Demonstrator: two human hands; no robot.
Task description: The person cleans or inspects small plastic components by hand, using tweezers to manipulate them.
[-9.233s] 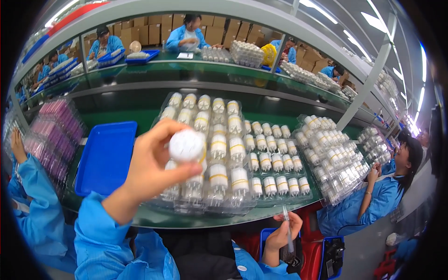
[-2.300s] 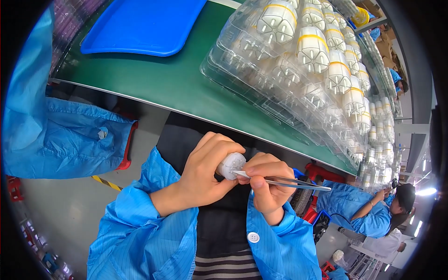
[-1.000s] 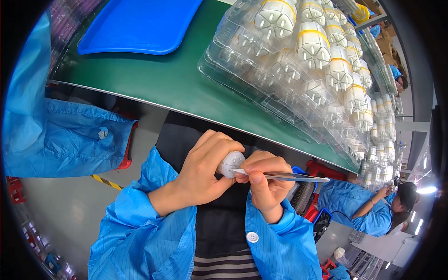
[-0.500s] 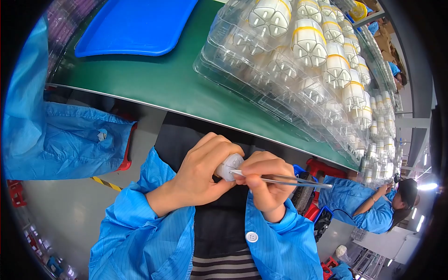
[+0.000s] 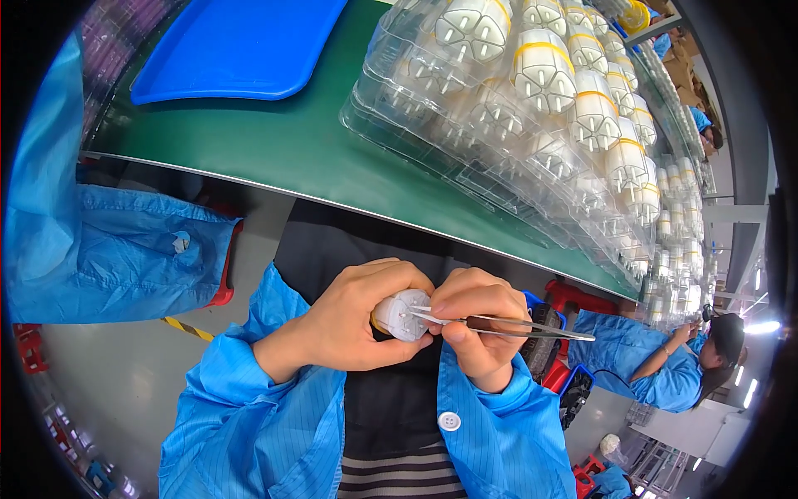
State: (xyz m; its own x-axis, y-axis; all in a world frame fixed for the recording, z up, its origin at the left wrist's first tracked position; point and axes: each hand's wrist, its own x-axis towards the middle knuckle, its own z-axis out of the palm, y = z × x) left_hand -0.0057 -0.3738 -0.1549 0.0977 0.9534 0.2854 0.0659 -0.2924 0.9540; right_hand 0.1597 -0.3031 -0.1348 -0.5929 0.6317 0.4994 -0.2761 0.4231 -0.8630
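The left hand (image 5: pixel 345 320) is gripping a white plug (image 5: pixel 402 316); beside it, the right hand (image 5: pixel 480 314) is pinching tweezers (image 5: pixel 568 335), work looking unfinished.

White pronged plug (image 5: pixel 402 313) with a yellow edge; silver tweezers (image 5: pixel 553 332). Deep green tabletop (image 5: pixel 249 141); far left, a bright blue tray (image 5: pixel 224 50); far right, white cylinders (image 5: pixel 544 76) ringed in yellow. Near, blue sleeves (image 5: pixel 258 416) (faintly pinstriped) and grey-and-black striped cloth (image 5: pixel 403 478).

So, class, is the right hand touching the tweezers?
Touching: the head view shows the right hand pinching the tweezers between thumb and fingers.
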